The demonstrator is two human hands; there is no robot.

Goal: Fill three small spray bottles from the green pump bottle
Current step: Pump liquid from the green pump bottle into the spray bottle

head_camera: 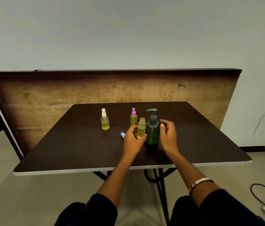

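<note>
Green pump bottle (152, 132) stands upright on the dark tabletop (79, 144), a little right of the middle, with its pump head still on and pointing left. Your left hand (132, 138) is wrapped around the lower part of an uncapped small bottle (141, 130) that holds yellow liquid; you keep it upright, just beside the pump bottle on its left, and whether its base rests on the tabletop cannot be told. Your right hand (168, 132) sits just to the right of the pump bottle with the fingers loosely curled and spread, holding nothing. A blue cap (123, 134) lies on the tabletop, partly hidden behind your left hand. Behind the uncapped bottle stands a pink-topped spray bottle (133, 117), and well off to the left a white-topped spray bottle (104, 119), both upright with yellow liquid inside.
</note>
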